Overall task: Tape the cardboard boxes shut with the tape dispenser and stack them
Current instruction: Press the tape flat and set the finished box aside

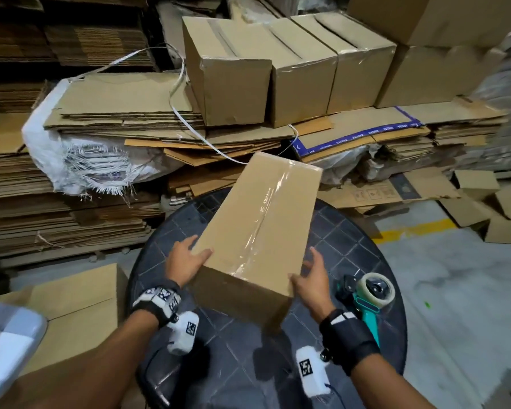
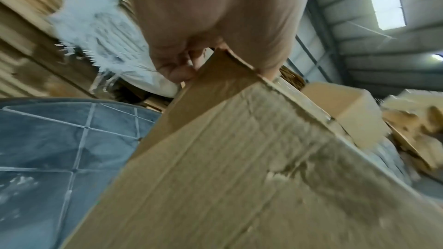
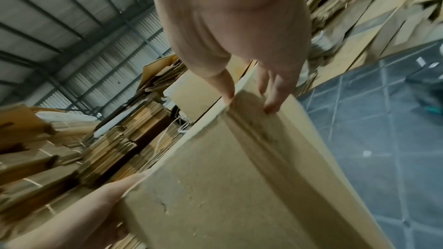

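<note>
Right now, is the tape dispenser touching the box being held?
Apart. The head view shows the tape dispenser lying on the round table, right of the box, with the right hand and bare tabletop between them.

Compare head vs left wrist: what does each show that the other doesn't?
Head only: the tape strip along the box top, the tape dispenser on the table, the right hand, and the row of boxes behind.
Left wrist only: the box's scuffed side up close, plus the roof and skylight.
Both: the left hand holding the box at its edge, over the dark table.
</note>
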A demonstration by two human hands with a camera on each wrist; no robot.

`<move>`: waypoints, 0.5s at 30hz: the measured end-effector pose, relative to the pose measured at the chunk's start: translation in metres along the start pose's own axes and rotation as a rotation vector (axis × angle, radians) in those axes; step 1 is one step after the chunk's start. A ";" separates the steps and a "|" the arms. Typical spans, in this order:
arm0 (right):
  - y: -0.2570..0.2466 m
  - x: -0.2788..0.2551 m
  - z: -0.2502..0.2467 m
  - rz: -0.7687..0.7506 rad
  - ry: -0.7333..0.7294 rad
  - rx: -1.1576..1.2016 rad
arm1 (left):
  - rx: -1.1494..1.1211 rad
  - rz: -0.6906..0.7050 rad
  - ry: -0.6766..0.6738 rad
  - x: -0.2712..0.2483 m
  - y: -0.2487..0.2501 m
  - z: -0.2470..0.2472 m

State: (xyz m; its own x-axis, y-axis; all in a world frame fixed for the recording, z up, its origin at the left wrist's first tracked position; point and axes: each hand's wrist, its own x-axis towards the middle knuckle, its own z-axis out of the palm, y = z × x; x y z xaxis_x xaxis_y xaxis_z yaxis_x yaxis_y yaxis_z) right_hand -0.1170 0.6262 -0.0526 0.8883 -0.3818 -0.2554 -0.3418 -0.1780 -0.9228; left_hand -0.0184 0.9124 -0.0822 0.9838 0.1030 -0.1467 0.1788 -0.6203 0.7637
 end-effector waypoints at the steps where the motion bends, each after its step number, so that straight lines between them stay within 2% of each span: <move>1: 0.000 0.004 -0.008 -0.007 0.075 -0.030 | 0.032 0.039 0.000 -0.013 0.006 0.010; 4: 0.004 0.021 -0.022 -0.028 0.215 -0.099 | 0.106 0.094 -0.021 -0.042 0.029 0.034; 6: 0.004 0.030 -0.033 -0.035 0.196 -0.050 | 0.152 0.084 -0.032 -0.053 0.046 0.042; 8: 0.010 0.039 -0.045 -0.030 0.178 0.025 | 0.269 0.115 0.023 -0.056 0.059 0.047; 11: 0.036 0.046 -0.065 0.008 0.256 0.068 | 0.410 0.377 0.080 -0.063 0.085 0.058; 13: 0.060 0.049 -0.084 0.073 0.347 0.051 | 0.437 0.566 -0.007 -0.070 0.105 0.076; 15: 0.083 0.050 -0.102 0.186 0.384 0.005 | 0.483 0.681 -0.139 -0.077 0.119 0.097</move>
State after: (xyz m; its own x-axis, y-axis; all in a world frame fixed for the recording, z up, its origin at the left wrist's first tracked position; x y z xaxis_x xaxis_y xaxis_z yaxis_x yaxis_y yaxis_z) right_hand -0.1319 0.5001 -0.1130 0.6324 -0.7175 -0.2920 -0.4829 -0.0703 -0.8729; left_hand -0.0736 0.7552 -0.0412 0.8588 -0.4904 0.1483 -0.5084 -0.7797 0.3656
